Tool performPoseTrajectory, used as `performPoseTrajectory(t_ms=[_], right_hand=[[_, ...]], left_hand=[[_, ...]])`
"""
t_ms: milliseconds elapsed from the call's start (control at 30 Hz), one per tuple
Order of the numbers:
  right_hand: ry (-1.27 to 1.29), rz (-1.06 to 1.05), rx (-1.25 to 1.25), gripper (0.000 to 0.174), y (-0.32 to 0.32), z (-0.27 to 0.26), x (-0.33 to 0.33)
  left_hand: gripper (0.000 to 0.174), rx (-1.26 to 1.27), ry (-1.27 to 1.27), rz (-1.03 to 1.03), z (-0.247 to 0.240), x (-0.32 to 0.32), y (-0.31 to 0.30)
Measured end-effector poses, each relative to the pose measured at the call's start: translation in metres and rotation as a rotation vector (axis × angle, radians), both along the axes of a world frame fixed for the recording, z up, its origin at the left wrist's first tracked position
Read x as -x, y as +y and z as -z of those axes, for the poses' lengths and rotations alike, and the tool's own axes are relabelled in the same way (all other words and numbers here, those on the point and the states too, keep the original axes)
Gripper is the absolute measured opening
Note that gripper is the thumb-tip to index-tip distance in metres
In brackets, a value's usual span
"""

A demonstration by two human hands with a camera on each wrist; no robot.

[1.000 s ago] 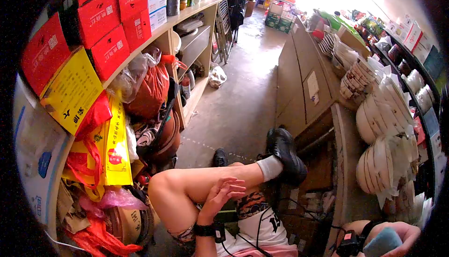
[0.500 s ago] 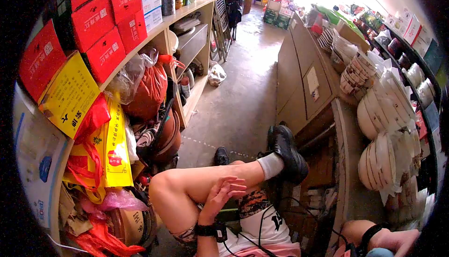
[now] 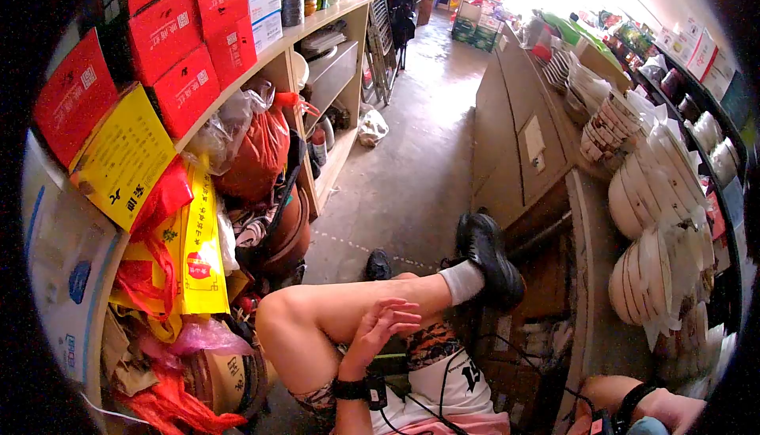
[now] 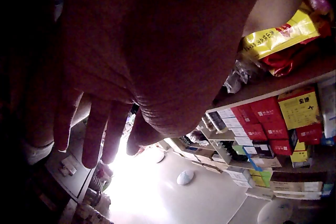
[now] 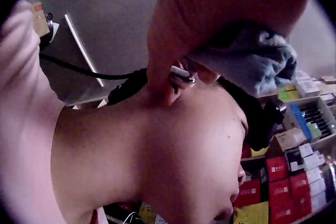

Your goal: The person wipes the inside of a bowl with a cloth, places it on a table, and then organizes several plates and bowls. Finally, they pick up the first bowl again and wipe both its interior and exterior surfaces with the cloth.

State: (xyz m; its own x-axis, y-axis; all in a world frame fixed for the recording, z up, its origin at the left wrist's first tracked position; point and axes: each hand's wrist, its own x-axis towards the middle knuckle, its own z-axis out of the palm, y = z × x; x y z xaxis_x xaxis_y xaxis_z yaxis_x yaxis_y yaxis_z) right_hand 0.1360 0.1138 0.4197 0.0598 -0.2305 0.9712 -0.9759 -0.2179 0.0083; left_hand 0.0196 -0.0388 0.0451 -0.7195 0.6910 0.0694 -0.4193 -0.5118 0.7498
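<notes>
My left hand [image 3: 381,330] lies over my bent bare leg [image 3: 340,308], fingers loosely spread, holding nothing. The left wrist view shows that palm [image 4: 157,50] dark and close, with its fingers pointing down. At the lower right edge of the head view is my right hand [image 3: 677,413], mostly cut off. A blue-grey cloth [image 5: 257,58] is bunched in that hand in the right wrist view, close beside my head. The hand is right at the ear [image 5: 172,91], where a small shiny piece [image 5: 182,74] shows. Its fingertips are hidden.
Stacked wrapped bowls [image 3: 657,186] line the counter [image 3: 590,277] at right. Red boxes [image 3: 170,31] and yellow bags [image 3: 202,253] fill the left shelves. A black cable [image 3: 514,345] runs across my lap. The concrete floor [image 3: 412,134] stretches ahead between them.
My right hand and the cloth have shifted down, mostly out of the head view's lower right edge. The left hand stays over the leg. The head view has shifted slightly.
</notes>
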Motion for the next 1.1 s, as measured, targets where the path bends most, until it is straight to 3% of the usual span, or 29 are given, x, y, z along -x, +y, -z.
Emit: performPoseTrajectory(t_ms=[67, 100, 167, 200, 267, 400, 800, 867, 967, 1100], right_hand=[[-0.029, 0.069, -0.250, 0.038, 0.014, -0.001, -0.022], [-0.029, 0.066, -0.250, 0.038, 0.014, 0.000, -0.031], [-0.171, 0.252, -0.210, 0.041, 0.008, -0.001, -0.035], [-0.170, 0.249, -0.208, 0.041, 0.007, 0.003, -0.033], [-0.074, 0.038, 0.114, 0.044, -0.006, 0.011, -0.011], [-0.007, 0.138, 0.053, 0.044, 0.002, 0.011, -0.024], [-0.162, -0.080, 0.153, 0.042, -0.004, 0.010, -0.016], [-0.092, -0.124, -0.036, 0.041, -0.003, 0.002, 0.001], [0.095, -0.094, 0.029, 0.037, 0.011, 0.015, -0.031], [-0.071, -0.094, -0.052, 0.032, 0.007, 0.000, -0.015]], left_hand=[[0.034, 0.029, 0.006, 0.016, 0.001, 0.001, 0.000], [0.034, 0.028, 0.006, 0.012, 0.001, 0.000, 0.000], [0.035, -0.002, 0.011, 0.005, 0.003, 0.000, 0.000], [0.035, -0.001, 0.012, 0.002, 0.004, 0.000, -0.001], [0.035, -0.011, 0.004, 0.037, 0.007, 0.001, -0.001], [0.035, 0.026, 0.019, 0.032, 0.005, 0.002, -0.002], [0.035, 0.054, 0.013, 0.032, -0.003, 0.000, -0.003], [0.035, 0.043, 0.011, 0.034, 0.000, 0.000, -0.001], [0.036, 0.021, 0.020, 0.044, 0.007, 0.001, -0.001], [0.036, 0.000, 0.026, 0.042, 0.005, 0.002, -0.001]])
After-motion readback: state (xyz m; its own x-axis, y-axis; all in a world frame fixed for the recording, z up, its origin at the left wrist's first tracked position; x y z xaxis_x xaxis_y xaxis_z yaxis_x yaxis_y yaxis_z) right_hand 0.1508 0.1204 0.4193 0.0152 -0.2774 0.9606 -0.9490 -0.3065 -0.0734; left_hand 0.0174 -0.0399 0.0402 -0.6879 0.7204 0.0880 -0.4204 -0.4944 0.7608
